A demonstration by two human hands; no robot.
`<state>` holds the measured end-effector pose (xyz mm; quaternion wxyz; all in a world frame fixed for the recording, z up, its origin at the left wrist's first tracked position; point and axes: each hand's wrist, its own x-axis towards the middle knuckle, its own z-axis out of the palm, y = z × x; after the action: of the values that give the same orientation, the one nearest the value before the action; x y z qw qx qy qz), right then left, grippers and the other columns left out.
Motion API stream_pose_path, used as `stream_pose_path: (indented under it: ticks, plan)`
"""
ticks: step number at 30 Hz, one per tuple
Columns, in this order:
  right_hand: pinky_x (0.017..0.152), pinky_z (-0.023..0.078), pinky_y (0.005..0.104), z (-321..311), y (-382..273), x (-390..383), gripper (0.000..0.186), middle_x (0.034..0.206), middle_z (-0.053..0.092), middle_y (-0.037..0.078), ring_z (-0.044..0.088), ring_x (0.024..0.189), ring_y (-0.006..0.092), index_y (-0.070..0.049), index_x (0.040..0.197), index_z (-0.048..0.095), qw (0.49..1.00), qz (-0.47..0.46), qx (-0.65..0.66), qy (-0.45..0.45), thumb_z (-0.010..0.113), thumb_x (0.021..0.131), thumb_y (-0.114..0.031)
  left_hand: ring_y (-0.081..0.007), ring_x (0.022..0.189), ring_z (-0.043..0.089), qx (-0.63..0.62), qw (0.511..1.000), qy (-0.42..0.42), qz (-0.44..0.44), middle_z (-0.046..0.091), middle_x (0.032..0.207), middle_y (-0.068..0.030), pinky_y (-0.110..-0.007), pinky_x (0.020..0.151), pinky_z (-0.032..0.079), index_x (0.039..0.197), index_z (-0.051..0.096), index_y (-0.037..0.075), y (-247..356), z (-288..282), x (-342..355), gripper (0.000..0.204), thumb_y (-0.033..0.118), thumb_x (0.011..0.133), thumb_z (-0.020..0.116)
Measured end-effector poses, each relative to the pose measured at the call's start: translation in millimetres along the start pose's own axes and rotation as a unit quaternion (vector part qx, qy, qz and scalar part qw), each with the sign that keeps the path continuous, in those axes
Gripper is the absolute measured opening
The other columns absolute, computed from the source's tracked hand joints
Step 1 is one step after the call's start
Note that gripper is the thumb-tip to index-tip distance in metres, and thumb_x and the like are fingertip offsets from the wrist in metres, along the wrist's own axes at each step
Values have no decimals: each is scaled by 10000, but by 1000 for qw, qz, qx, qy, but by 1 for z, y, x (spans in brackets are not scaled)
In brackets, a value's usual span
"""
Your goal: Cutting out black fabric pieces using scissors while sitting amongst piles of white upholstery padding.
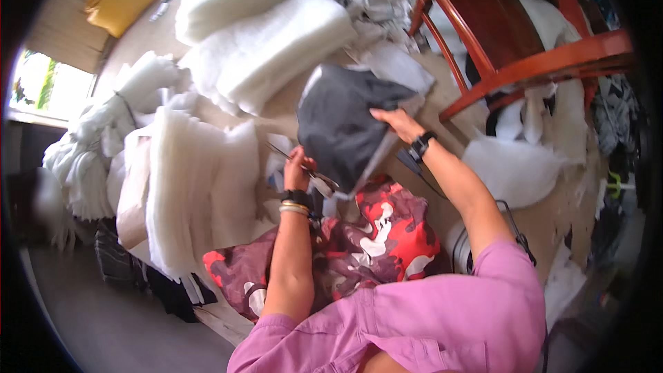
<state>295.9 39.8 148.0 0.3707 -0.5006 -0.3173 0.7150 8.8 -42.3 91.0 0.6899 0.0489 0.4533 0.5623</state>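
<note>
In my left hand (298, 164) are metal scissors (319, 181), held at the left edge of a dark grey fabric piece (345, 114) with a pale layer along its edge. My right hand (396, 121) grips that fabric near its upper right side, thumb on the dark face. Red, maroon and white camouflage cloth (387, 221) covers the area below my hands, at my lap. Stacked white batting (186, 186) lies just left of my left hand.
Thick white batting slabs (269, 41) and a folded yellow item (124, 0) lie ahead. A reddish wooden chair (497, 21) rests tipped at upper right. A white sheet (507, 173) and a cord (431, 186) are at right; white fibre bundles (90, 152) sit beside the window (45, 79).
</note>
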Motion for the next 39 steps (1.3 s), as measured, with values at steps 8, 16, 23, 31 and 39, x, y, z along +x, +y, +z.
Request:
stream_pose_path:
  ticks: [8,16,23,31,39]
  plan:
    - [743,445,315,-52,32,25,479,847,634,160,598,815,249,96,889,584,893,-216,-312,242,702,669,-312,-121,552,471,43,999,-15,-5,467,631,-11,-286,563,462,985,491,93,-6,1,-19,173,168,844,558]
    - [736,442,357,-116,107,56,454,943,573,102,546,838,203,-4,1032,519,919,-64,-117,372,697,704,-262,-138,573,482,42,998,23,-44,485,632,-17,-297,559,449,998,481,76,-17,3,3,187,144,839,552]
    - [990,292,402,-140,143,46,1078,1354,268,205,292,1246,308,-17,1345,158,891,140,-203,380,734,582,-514,-127,599,500,69,992,66,-86,515,686,-18,-288,549,446,1009,473,108,-42,0,12,208,193,842,564]
    - [1015,267,362,-88,166,55,953,1317,321,234,332,1221,321,65,1278,267,837,16,-165,522,765,588,-363,-108,579,460,150,975,94,-133,484,905,-31,-278,514,427,1277,289,153,-54,-9,9,552,236,824,592]
    - [984,314,374,-77,132,57,813,1330,339,158,382,1186,269,-41,1320,280,925,146,250,246,477,769,-606,-75,509,411,222,967,55,-107,468,707,22,-223,446,354,1193,406,115,-73,-30,30,480,210,785,640]
